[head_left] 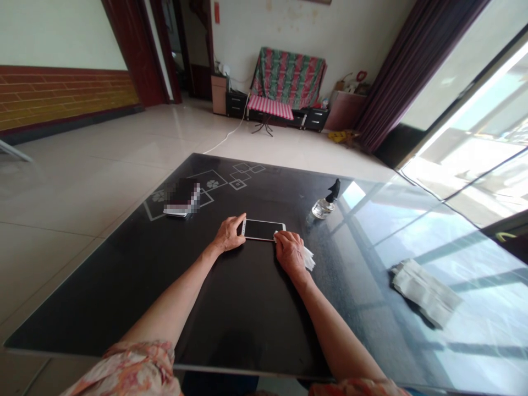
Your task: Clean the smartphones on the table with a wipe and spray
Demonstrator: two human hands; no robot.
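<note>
A white-edged smartphone (264, 230) lies screen up, its display dark, at the middle of a glossy black table (243, 308). My left hand (229, 235) grips the phone's left end between thumb and fingers. Over the phone's right end, my right hand (290, 252) is closed on a crumpled white tissue (308, 259), which pokes out past the palm on the right. Part of the tissue is hidden under the fingers. Beyond the right hand stands a clear spray bottle (323, 208) with a black trigger head.
A folded pale cloth or paper packet (427, 293) rests on the table at the right. Toward the far left is a stack with a blurred-out top (181, 199). A small stool with a striped cover (270, 106) stands by the far wall, and a white cord (229, 133) crosses the floor.
</note>
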